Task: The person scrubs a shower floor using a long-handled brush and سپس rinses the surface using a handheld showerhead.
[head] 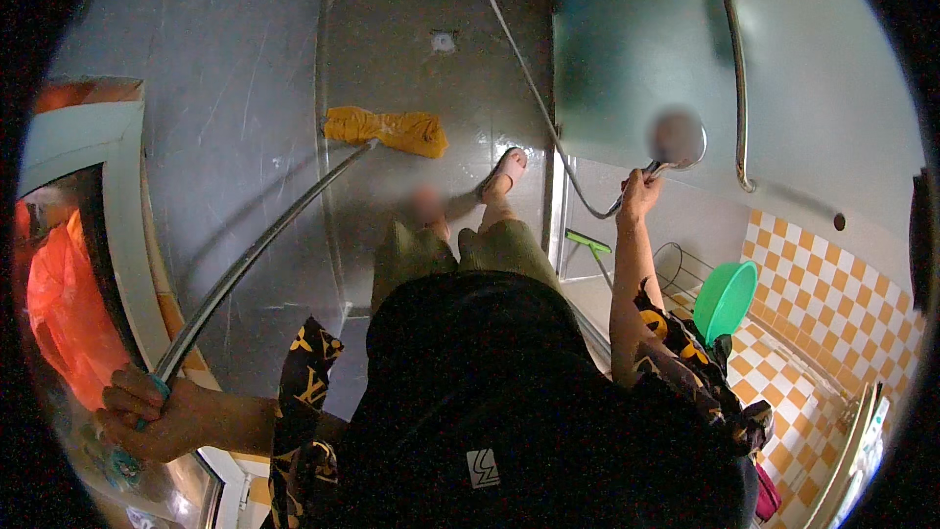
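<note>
My left hand is closed around the lower end of a long metal mop pole. The pole slants up and away to a yellow cloth wrapped around its far head, which rests on the grey floor near the left wall. In my right hand is the handle of a chrome hand shower, held up before the frosted glass panel; its face is blurred. A flexible shower hose hangs in a curve from it and runs up to the far wall.
A floor drain lies ahead. The frosted glass door bears a metal handle. Right of me are a green-headed squeegee, a green basin and checkered tiles. An orange plastic bag shows at the left window frame.
</note>
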Motion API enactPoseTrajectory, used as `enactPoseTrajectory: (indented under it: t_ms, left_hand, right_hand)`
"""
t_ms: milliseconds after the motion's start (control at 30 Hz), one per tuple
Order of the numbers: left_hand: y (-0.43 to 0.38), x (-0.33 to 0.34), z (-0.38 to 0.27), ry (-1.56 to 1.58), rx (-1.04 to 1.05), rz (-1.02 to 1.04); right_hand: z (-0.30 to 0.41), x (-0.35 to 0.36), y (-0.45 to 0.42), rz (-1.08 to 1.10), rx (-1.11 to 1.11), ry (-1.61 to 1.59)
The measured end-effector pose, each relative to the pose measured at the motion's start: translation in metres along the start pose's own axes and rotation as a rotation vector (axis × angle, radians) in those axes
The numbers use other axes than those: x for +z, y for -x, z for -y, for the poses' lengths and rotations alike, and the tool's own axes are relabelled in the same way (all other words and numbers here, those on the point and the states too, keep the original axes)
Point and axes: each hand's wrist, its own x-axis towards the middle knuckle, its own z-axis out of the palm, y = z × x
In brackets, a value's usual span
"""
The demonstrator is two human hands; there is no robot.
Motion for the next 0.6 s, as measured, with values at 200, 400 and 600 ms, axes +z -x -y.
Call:
enactPoseTrajectory:
  t_ms: [200,400,600]
  left_hand:
    - [-0.001,-0.001,0.009,0.045,0.048,0.025]
    - [0.004,0.004,0.015,0.092,-0.017,0.081]
    - [0.015,0.01,0.007,0.04,-0.01,0.132]
  right_hand:
    - [0.008,0.0,-0.016,-0.002,0.005,0.042]
    - [0.061,0.014,-0.055,0.128,-0.214,-0.068]
    - [0.075,0.026,-0.034,0.18,-0.091,-0.134]
